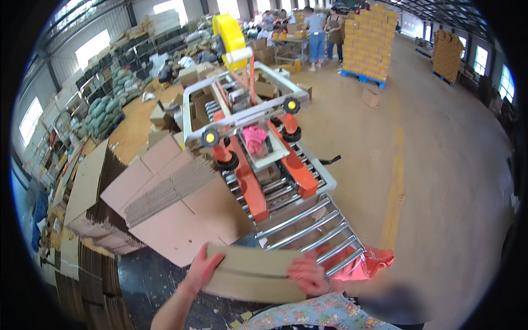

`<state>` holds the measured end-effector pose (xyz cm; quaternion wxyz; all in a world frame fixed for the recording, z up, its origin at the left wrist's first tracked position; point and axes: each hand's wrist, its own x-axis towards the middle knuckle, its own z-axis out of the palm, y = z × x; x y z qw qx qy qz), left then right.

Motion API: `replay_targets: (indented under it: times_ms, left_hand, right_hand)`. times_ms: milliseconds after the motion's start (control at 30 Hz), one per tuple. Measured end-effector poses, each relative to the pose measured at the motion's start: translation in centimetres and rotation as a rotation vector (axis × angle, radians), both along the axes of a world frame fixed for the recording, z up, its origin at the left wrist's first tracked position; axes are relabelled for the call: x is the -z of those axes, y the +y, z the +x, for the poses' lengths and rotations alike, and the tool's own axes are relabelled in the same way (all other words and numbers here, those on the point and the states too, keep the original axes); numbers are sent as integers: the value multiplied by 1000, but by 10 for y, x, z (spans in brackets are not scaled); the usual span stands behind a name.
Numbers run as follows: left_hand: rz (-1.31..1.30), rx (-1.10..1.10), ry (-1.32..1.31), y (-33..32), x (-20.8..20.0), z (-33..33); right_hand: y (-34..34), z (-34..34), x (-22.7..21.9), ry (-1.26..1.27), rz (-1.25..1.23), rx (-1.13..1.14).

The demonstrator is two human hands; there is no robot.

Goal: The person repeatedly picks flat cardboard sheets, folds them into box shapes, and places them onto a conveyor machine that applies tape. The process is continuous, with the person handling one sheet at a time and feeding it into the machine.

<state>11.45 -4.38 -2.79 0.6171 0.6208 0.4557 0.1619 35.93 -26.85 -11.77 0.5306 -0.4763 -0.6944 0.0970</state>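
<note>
Low in front of me is a brown cardboard box (pixel 248 278) with a dark seam running along its upper face. My left hand (pixel 199 270) grips its left end, the thumb over the top edge. My right hand (pixel 309 274) has its fingers curled over the right end. Both hands look reddish at the fingers. Just beyond the box, a stack of flat cardboard sheets (pixel 176 201) leans to the left, and a metal roller conveyor (pixel 305 223) slopes away. The undersides of the box and my fingertips below it are hidden.
A carton-sealing machine (pixel 300 175) with orange guides and a yellow tape roll (pixel 228 41) stands ahead, a pink cloth (pixel 254 139) on it. A red bag (pixel 377 261) hangs at the conveyor's right. Stacked cartons (pixel 369 44) on a blue pallet and several people (pixel 315 36) are farther off.
</note>
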Motion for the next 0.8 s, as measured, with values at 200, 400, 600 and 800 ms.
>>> replay_targets:
  times_ms: [200, 400, 600, 800]
  left_hand:
    - [399, 475, 55, 19, -4, 216]
    - [1496, 276, -293, 36, 19, 279]
    - [1200, 226, 151, 65, 75, 81]
    - [1656, -241, 561, 102, 21, -38]
  right_hand:
    - [-49, 45, -17, -47, 69, 789]
    - [111, 59, 35, -171, 221, 1020]
    - [226, 5, -35, -129, 123, 512]
    - [344, -88, -65, -690, 168, 262]
